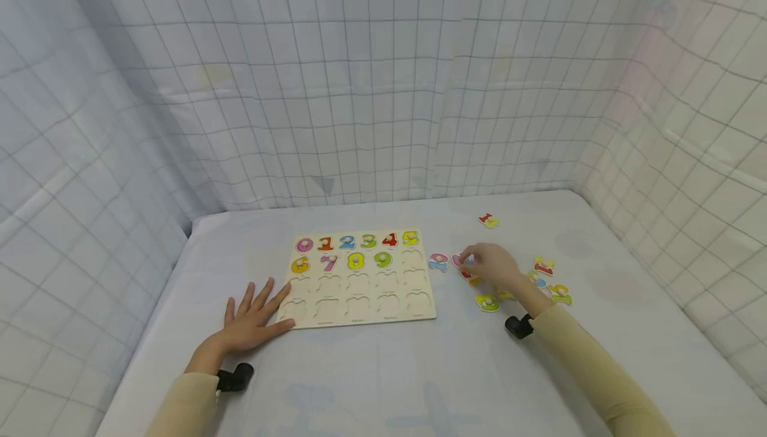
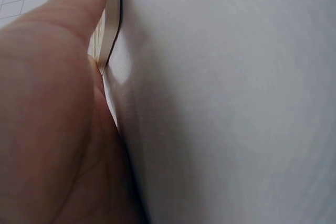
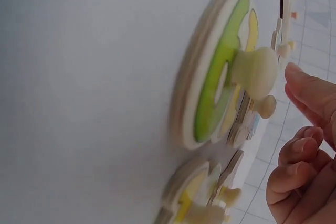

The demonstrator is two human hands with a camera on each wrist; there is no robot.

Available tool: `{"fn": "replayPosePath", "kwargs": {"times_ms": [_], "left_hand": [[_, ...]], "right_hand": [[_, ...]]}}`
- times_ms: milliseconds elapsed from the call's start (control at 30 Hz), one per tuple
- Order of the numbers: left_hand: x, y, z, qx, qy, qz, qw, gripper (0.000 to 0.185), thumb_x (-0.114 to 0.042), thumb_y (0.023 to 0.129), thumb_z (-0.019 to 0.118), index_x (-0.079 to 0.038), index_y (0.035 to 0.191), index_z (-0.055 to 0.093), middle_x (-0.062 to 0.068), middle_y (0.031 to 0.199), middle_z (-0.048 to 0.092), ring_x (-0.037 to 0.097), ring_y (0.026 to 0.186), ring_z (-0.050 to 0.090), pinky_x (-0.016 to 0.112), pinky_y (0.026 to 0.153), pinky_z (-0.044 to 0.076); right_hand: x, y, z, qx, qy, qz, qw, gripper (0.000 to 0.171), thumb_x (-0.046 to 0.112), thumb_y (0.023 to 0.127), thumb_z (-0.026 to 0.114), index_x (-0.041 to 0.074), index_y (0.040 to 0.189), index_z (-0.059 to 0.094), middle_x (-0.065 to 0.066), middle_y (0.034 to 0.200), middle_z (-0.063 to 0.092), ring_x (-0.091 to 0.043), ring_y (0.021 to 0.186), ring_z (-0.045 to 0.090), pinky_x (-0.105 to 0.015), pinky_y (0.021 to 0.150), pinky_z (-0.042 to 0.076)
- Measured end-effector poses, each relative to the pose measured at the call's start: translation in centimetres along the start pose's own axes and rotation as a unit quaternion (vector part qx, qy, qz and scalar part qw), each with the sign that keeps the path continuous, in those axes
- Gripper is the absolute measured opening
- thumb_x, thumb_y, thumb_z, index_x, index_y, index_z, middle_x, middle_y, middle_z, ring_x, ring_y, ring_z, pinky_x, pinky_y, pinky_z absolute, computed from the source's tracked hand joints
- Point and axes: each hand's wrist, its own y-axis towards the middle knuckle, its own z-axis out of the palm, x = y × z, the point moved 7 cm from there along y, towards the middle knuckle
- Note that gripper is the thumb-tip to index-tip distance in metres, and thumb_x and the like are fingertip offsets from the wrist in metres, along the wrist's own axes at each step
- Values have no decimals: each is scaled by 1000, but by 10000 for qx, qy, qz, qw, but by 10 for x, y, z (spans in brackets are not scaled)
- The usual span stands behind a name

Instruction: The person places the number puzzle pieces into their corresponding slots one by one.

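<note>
A wooden number puzzle board [image 1: 367, 296] lies left of centre in the head view, bearing knobbed numerals 0 to 9 in its upper rows and shaped recesses below. Beside its left edge my left hand [image 1: 254, 324] is spread flat, thumb and index finger touching the board. My right hand [image 1: 493, 265] reaches over the loose pieces with bent fingers, its fingertips close to a pink-and-blue piece [image 1: 457, 260]. In the right wrist view the fingertips [image 3: 294, 72] show nothing held. A green-and-yellow piece [image 3: 215, 95] with a round knob lies beneath that hand.
Just right of the board lies a pink-and-blue number 10 piece [image 1: 438, 262]. Farther off is a red-and-yellow piece [image 1: 488, 221]. More pieces, including a red one [image 1: 544, 266] and a yellow-green one [image 1: 560, 294], lie beyond the right wrist. Gridded white curtains [image 1: 383, 90] surround the white-covered table.
</note>
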Motion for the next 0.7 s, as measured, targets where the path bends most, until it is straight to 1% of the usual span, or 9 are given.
{"fn": "replayPosePath", "kwargs": {"times_ms": [67, 167, 367, 433, 500, 533, 700], "left_hand": [[3, 2, 2, 54, 76, -59, 9999, 80, -68, 88, 46, -37, 153, 12, 15, 158, 2, 41, 138, -17, 64, 97, -21], [6, 4, 5, 64, 117, -85, 9999, 81, -68, 87, 46, -36, 153, 11, 15, 158, 1, 41, 138, -17, 63, 97, -22], [5, 4, 7, 32, 124, -117, 9998, 82, -68, 87, 48, -35, 153, 12, 16, 157, 2, 41, 138, -17, 63, 96, -22], [2, 3, 5, 37, 113, -134, 9998, 82, -67, 87, 48, -33, 153, 14, 16, 157, 3, 42, 138, -16, 64, 96, -22], [0, 2, 4, 45, 124, -152, 9998, 82, -67, 87, 47, -33, 153, 14, 16, 157, 3, 41, 138, -17, 63, 96, -22], [-2, 1, 2, 44, 86, -146, 9998, 81, -66, 87, 48, -31, 153, 16, 16, 157, 3, 42, 138, -16, 64, 96, -22], [-11, -4, -5, -93, -82, -24, 9999, 77, -60, 89, 52, -29, 153, 20, 18, 157, 5, 45, 138, -15, 65, 96, -20]], "right_hand": [[5, 9, 4, 79, -39, -182, 9998, 16, 30, 86, 72, 19, 98, 73, 4, 65, 48, -14, 55, 41, -28, 49, 31], [9, 22, 10, 161, 14, -325, 9993, 16, 31, 86, 71, 22, 99, 74, 3, 65, 47, -13, 55, 40, -27, 49, 30], [11, 39, 20, 386, 16, -344, 9987, 17, 38, 85, 71, 26, 98, 75, 5, 70, 51, -13, 59, 43, -27, 52, 31], [12, 41, 22, 449, 17, -376, 9983, 16, 37, 85, 72, 27, 97, 75, 6, 72, 53, -14, 61, 43, -27, 52, 32], [14, 43, 23, 460, 5, -462, 9979, 14, 35, 85, 72, 27, 97, 75, 6, 73, 53, -14, 63, 43, -28, 54, 32], [14, 43, 24, 448, -16, -496, 9978, 14, 34, 85, 72, 27, 97, 75, 6, 74, 53, -14, 64, 43, -27, 54, 32], [16, 46, 25, 419, -135, -776, 9960, 13, 32, 86, 71, 24, 97, 75, 4, 68, 49, -14, 60, 42, -27, 52, 31]]}}
